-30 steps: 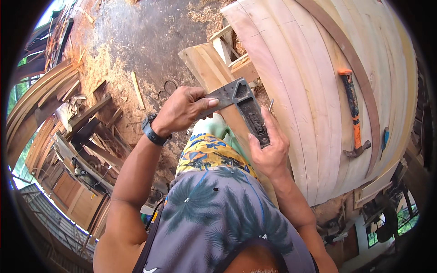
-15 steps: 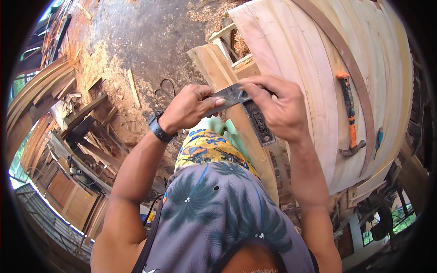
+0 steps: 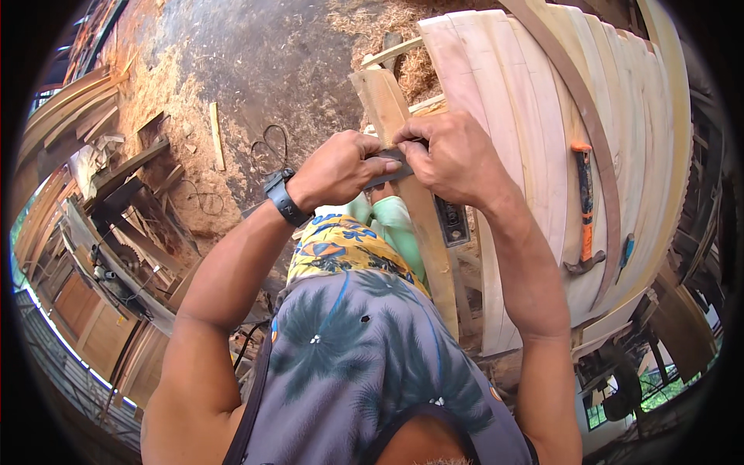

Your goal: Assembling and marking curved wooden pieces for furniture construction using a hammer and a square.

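A try square with a metal blade (image 3: 394, 166) and a black stock (image 3: 452, 221) lies across a long, narrow wooden board (image 3: 425, 244). My left hand (image 3: 345, 165) is closed on the blade, its thumb along the metal over the board's left part. Over the board, just above the blade, my right hand (image 3: 453, 159) pinches its thumb and forefinger together. Whatever sits in that pinch is too small or hidden to make out. My right hand covers part of the square, and the stock shows below it along the board's right side.
Right of the board is a wide panel of pale planks (image 3: 535, 256) with a curved brown strip (image 3: 593, 124). An orange-and-black hammer (image 3: 586, 205) and a blue-handled tool (image 3: 626, 252) lie on it. Sawdust and a looped cord (image 3: 271, 143) are on the floor, with stacked timber (image 3: 74, 128) at left.
My right hand has gone from the square's corner to over the board beside the blade. My left hand has slid along with the square, farther over the board. The view has shifted slightly.
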Demonstrator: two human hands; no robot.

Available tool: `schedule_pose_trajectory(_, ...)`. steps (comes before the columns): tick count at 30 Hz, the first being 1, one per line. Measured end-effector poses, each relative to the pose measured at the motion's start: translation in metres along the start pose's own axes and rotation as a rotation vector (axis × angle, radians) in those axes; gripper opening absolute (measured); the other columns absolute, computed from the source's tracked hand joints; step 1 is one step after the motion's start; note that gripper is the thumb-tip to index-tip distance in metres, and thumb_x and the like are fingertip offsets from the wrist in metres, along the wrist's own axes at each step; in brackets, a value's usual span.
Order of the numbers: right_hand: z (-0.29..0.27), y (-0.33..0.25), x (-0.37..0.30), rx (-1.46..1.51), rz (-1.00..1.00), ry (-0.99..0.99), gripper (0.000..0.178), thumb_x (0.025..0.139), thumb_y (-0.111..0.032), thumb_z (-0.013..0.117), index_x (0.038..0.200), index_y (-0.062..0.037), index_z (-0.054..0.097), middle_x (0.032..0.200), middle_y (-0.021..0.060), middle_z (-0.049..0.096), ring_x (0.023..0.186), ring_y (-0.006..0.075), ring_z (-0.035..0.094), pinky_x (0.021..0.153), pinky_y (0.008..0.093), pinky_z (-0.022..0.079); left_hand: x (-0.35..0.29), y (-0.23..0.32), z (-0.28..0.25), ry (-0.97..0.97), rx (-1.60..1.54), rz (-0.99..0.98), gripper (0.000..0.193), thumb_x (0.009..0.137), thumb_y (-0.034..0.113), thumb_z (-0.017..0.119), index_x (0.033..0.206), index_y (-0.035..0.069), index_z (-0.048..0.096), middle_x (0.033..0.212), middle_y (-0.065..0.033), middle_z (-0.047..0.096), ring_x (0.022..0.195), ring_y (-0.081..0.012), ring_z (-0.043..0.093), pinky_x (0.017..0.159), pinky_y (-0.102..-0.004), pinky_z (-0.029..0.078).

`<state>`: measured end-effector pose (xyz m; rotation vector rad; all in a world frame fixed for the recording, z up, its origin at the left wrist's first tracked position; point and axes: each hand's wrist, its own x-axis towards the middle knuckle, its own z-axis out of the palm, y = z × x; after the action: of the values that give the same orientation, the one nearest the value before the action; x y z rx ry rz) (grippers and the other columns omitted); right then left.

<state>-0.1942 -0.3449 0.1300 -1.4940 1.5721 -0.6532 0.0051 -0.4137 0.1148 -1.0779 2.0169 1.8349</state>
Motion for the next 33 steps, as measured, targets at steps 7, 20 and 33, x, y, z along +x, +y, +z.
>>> schedule_pose_trajectory(7,-0.036,-0.024,0.029,-0.48,0.034,-0.15,0.015,0.077,-0.011,0.065,0.082,-0.0027,0.077,0.086,0.0199,0.074,0.081,0.0387,0.072,0.08,0.0455,0.059,0.001,-0.006,0.001,0.009,0.079,-0.018,0.03,0.096,0.029,0.071,0.09,0.0,0.074,0.073,-0.0112,0.069,0.067,-0.0181,0.064,0.066,-0.0371,0.051)
schedule_pose_trajectory(20,-0.034,-0.012,0.043,-0.337,-0.024,-0.318,0.024,0.073,-0.007,0.059,0.086,0.0008,0.078,0.08,0.0224,0.071,0.081,0.0384,0.071,0.08,0.0447,0.056,0.003,-0.002,-0.002,-0.015,0.122,-0.017,0.032,0.097,0.03,0.07,0.089,-0.001,0.073,0.073,-0.0109,0.068,0.068,-0.0182,0.064,0.067,-0.0363,0.05)
schedule_pose_trajectory(33,-0.017,0.024,-0.019,0.092,0.361,0.321,0.02,0.09,-0.007,0.066,0.102,0.0043,0.076,0.081,0.0146,0.077,0.073,0.0189,0.074,0.069,0.0305,0.057,0.003,0.0,-0.009,0.029,-0.034,-0.151,0.037,0.103,0.031,0.066,0.09,-0.003,0.071,0.069,-0.0045,0.067,0.062,-0.0107,0.065,0.057,-0.029,0.051)
